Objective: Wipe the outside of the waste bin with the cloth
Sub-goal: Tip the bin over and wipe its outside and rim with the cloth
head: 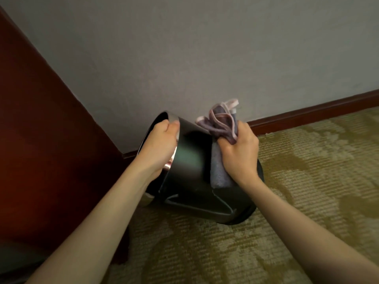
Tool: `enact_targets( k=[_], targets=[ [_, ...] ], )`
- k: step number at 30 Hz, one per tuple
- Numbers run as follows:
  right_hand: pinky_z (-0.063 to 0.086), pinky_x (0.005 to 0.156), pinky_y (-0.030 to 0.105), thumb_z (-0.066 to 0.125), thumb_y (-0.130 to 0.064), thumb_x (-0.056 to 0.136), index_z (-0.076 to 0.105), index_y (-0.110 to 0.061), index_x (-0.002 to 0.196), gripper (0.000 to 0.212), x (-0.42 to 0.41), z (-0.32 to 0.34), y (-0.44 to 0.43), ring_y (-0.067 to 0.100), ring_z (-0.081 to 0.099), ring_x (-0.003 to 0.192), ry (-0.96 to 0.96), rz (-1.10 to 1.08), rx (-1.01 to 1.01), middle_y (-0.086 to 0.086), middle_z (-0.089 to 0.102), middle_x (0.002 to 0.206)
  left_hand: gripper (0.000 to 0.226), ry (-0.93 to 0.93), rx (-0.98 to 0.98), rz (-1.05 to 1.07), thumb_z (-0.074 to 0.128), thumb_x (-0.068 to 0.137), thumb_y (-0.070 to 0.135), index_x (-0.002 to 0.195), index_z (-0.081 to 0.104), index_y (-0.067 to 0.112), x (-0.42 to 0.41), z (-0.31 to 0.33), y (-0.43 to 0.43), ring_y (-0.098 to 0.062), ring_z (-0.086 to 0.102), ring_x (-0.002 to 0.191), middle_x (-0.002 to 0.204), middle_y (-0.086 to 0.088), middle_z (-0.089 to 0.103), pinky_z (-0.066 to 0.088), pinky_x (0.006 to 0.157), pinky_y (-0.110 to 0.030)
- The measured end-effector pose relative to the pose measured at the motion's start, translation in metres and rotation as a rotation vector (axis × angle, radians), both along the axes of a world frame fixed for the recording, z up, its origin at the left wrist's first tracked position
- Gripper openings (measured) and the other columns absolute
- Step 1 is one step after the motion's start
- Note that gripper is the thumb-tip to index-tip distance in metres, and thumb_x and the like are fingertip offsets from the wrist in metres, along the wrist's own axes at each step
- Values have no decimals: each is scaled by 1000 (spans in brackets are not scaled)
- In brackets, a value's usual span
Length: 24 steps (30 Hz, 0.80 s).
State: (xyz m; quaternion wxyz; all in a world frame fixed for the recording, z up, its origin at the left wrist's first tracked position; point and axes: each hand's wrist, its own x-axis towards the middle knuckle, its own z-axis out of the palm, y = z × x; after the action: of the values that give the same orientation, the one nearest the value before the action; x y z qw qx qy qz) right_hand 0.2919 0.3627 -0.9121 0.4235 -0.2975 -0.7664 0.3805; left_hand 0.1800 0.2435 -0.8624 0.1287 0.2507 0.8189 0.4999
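Observation:
A dark metal waste bin (190, 160) is tilted over to the left, its open mouth facing left and its base resting on the carpet. My left hand (159, 148) grips the shiny rim at the mouth, fingers curled over the edge. My right hand (239, 154) holds a bunched grey-purple cloth (219, 128) with pale pink edging and presses it against the bin's outer wall near the base end. Part of the cloth hangs down under my palm; loose folds stick up above my fingers.
A grey wall (184, 48) with a dark red skirting board (307, 111) stands right behind the bin. A dark red wooden panel (41, 130) fills the left side. Patterned green-beige carpet (287, 191) covers the floor to the right and front.

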Motion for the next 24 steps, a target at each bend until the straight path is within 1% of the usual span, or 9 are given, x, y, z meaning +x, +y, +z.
enact_targets(
  k=[3,5,7,10,14,16,18,21,24],
  targets=[
    [33,63,31,59,-18,74,56,-6,87,18,15,-26,21,30,53,76,-90,-61,17,9,54,85,26,-25,-5,13,37,99,31,95,61,21,-10,2,-3,4,53,85,92,10,62,36,67,-17],
    [29,63,30,60,-18,75,55,-6,87,18,25,-40,33,32,53,77,-157,-108,39,8,52,85,27,-22,-8,47,38,98,30,98,61,15,-16,2,-4,-2,54,85,92,7,62,38,68,-21],
    [28,64,30,62,-17,76,54,-6,89,18,31,-50,40,35,54,79,-213,-148,49,10,52,87,29,-21,-5,75,39,98,28,100,61,9,-21,2,-6,-12,56,89,97,-3,62,39,72,-23],
    [28,64,31,63,-16,76,54,-6,90,19,31,-52,41,33,52,78,-232,-189,26,11,52,89,27,-33,0,94,40,97,27,95,61,9,-25,1,-7,-16,56,91,96,-6,61,39,73,-25],
    [28,68,31,61,-16,78,48,-16,85,15,21,-40,25,17,41,75,-131,-223,-96,0,46,88,24,-46,31,129,41,97,26,92,60,12,-25,-2,-8,-10,54,86,89,1,59,39,69,-21],
    [33,71,32,61,-17,79,51,-13,87,13,16,-30,11,17,46,78,-43,-204,-168,2,50,91,25,-74,50,151,40,97,25,99,61,11,-24,-4,-5,-12,55,89,92,1,60,39,70,-24],
    [36,72,33,61,-17,79,54,-8,90,16,7,-16,-8,22,51,82,34,-164,-197,8,55,94,25,-113,46,172,39,96,25,101,59,11,-22,-2,0,-14,54,85,91,-1,59,39,65,-25],
    [34,67,31,62,-15,76,53,-8,89,17,-11,9,-35,24,53,82,120,-101,-197,10,57,94,21,-127,36,227,40,93,20,80,55,13,-23,4,13,-20,49,77,81,-5,54,36,60,-26],
    [44,72,41,62,-15,76,54,-8,90,17,-25,27,-51,24,56,82,167,-2,-222,8,57,93,25,-160,88,248,41,91,12,69,53,16,-23,9,21,-22,53,79,79,-8,56,41,64,-28]
  ],
)
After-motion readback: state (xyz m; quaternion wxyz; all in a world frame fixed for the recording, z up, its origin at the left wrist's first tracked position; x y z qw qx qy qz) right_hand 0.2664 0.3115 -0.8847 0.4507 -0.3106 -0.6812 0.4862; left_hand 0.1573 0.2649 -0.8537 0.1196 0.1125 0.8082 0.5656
